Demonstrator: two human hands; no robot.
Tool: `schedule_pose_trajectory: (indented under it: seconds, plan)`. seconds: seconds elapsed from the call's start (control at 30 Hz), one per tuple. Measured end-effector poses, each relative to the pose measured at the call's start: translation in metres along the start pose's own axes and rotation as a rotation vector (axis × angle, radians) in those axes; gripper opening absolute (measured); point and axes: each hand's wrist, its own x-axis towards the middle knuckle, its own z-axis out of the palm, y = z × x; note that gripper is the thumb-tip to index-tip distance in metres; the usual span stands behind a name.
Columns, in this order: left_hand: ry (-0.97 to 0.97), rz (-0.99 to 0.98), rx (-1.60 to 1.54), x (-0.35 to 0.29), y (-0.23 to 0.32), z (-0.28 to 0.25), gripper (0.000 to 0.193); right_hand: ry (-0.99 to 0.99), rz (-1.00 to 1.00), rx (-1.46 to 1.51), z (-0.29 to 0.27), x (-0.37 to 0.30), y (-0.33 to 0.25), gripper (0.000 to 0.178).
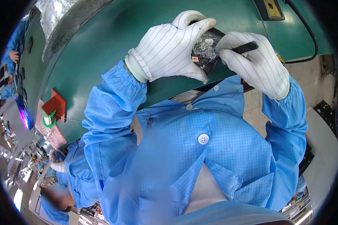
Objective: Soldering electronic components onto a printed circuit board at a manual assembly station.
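Observation:
My left hand (169, 48), in a white striped glove, holds a black flat piece (207, 66) by its left side, the thumb along its near edge. On it lies a heap of tiny shiny silvery bits (204, 49), too small to name. A small label with a red mark (195, 59) is stuck near the heap. My right hand (253, 60), gloved alike, is closed round a slim black-handled tool (245, 47). Its working end is hidden by the fingers, close to the heap's right side, so its kind cannot be told.
Beneath the hands is a green table (112, 33). A green-rimmed wire spool (49, 119) on a red-brown stand (60, 105) sits left. A black holder with a yellowish pad (271, 9) and a black cable (314, 37) lie far right. Another person (77, 176) is at lower left.

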Motion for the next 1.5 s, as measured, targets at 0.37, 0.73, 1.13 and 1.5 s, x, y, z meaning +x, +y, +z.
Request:
schedule_pose_trajectory:
  seconds: [0.37, 0.73, 1.13, 1.5]
  plan:
    - [-0.177, -0.125, -0.06, 0.001, 0.005, -0.012, 0.09, -0.22, 0.052, -0.232, 0.008, -0.017, -0.061, 0.044]
    - [0.144, -0.124, 0.025, -0.006, 0.02, 0.004, 0.093, -0.022, 0.027, -0.358, 0.022, -0.041, -0.049, 0.041]
    - [0.174, -0.019, 0.065, -0.018, 0.001, 0.012, 0.093, 0.156, 0.207, 0.186, 0.015, -0.034, -0.003, 0.022]
    - [0.06, -0.085, 0.133, -0.004, 0.013, 0.012, 0.099, 0.101, -0.105, -0.129, 0.022, -0.061, -0.004, 0.04]
